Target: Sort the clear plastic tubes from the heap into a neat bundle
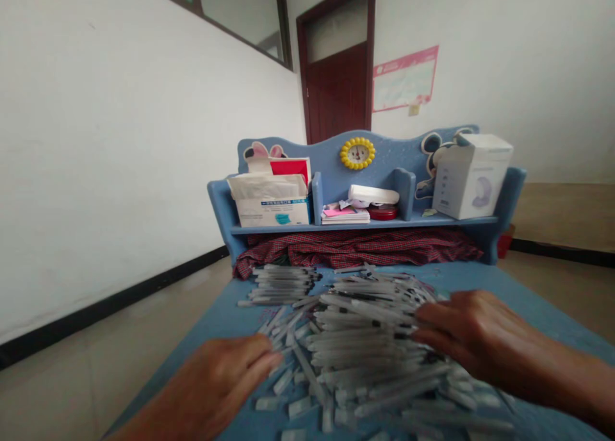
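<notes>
A large heap of translucent pens [355, 351] with dark tips lies on the blue desk, loose clear pen caps [283, 382] scattered along its left and front. My left hand [223, 374] is at the heap's left edge, its fingers pressed together beside the caps; what they pinch, if anything, is hidden. Over the right side of the heap, my right hand [468, 329] has thumb and fingers closed at the dark end of a pen [368, 309] that points left. Both hands are slightly blurred. Behind the left side, a neater row of pens [283, 284] lies side by side.
The blue desk [202, 338] has a raised back shelf [408, 222]. On it stand a carton with papers [273, 210], a red round tin [383, 213] and a white box [473, 178]. Red checked cloth [355, 247] is bunched beneath. A white wall [120, 140] rises at left.
</notes>
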`<move>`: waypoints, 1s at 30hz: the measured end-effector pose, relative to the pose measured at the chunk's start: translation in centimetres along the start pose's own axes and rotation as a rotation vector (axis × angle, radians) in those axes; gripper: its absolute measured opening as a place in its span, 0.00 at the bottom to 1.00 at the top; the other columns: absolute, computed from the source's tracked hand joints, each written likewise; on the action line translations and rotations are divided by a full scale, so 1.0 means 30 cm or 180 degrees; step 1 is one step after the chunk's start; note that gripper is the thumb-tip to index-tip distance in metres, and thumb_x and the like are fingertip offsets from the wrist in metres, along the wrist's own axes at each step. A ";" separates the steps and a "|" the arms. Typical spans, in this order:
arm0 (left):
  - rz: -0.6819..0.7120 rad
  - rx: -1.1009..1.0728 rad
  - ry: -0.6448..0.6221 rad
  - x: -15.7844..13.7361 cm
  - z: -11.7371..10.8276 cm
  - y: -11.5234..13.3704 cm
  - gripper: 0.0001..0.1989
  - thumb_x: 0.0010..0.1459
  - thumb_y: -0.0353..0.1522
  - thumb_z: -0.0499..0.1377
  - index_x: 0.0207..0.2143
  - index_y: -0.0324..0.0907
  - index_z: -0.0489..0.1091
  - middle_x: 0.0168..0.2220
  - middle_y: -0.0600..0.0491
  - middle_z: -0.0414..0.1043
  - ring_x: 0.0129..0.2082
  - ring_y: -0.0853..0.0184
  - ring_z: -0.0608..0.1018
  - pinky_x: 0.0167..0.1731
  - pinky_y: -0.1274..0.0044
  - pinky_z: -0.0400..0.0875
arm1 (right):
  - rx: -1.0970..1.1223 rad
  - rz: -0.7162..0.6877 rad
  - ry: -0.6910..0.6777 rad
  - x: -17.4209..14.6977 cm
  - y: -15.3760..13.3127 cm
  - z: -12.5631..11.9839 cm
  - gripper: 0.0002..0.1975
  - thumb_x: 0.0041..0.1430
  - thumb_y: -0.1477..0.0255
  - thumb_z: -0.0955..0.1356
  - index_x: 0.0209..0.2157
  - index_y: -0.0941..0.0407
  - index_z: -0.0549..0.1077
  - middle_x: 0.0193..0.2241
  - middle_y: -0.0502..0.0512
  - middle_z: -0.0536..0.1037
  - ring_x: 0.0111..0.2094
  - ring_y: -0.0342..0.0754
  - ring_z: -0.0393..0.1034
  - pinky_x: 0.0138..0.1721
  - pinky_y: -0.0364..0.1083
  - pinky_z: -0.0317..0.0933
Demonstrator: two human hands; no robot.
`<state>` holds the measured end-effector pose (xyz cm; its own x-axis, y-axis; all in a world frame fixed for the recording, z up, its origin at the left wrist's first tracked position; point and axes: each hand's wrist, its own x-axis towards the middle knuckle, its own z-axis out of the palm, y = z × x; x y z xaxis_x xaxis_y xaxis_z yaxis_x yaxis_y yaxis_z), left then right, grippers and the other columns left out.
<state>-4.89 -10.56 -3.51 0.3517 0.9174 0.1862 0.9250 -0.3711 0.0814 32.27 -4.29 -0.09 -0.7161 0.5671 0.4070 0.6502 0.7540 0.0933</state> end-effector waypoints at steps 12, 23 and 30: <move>-0.0311 0.0547 -0.0304 0.293 0.022 0.042 0.11 0.58 0.36 0.53 0.36 0.40 0.71 0.35 0.48 0.72 0.35 0.60 0.75 0.33 0.74 0.66 | -0.0652 0.0357 -0.0651 0.252 -0.014 0.131 0.15 0.62 0.66 0.60 0.30 0.56 0.74 0.22 0.57 0.77 0.24 0.51 0.73 0.22 0.42 0.48; -0.0644 0.0759 -0.0365 0.351 -0.030 -0.086 0.08 0.54 0.27 0.51 0.28 0.40 0.71 0.31 0.48 0.73 0.32 0.62 0.75 0.30 0.76 0.63 | -0.0604 0.0290 -0.0286 0.227 0.001 0.180 0.14 0.60 0.65 0.62 0.27 0.56 0.73 0.19 0.54 0.76 0.20 0.48 0.71 0.20 0.43 0.44; -0.0532 0.0994 -0.0630 0.374 -0.006 -0.060 0.11 0.48 0.22 0.51 0.30 0.40 0.72 0.34 0.47 0.73 0.36 0.61 0.74 0.32 0.75 0.65 | -0.0801 0.0229 0.0082 0.202 0.016 0.187 0.13 0.60 0.63 0.62 0.28 0.54 0.72 0.15 0.51 0.74 0.17 0.48 0.69 0.20 0.44 0.38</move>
<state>-2.63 0.38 -1.40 0.1854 0.9827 0.0010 0.9603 -0.1810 -0.2123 26.81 1.38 -2.68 -0.6612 0.6052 0.4434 0.7442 0.6041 0.2850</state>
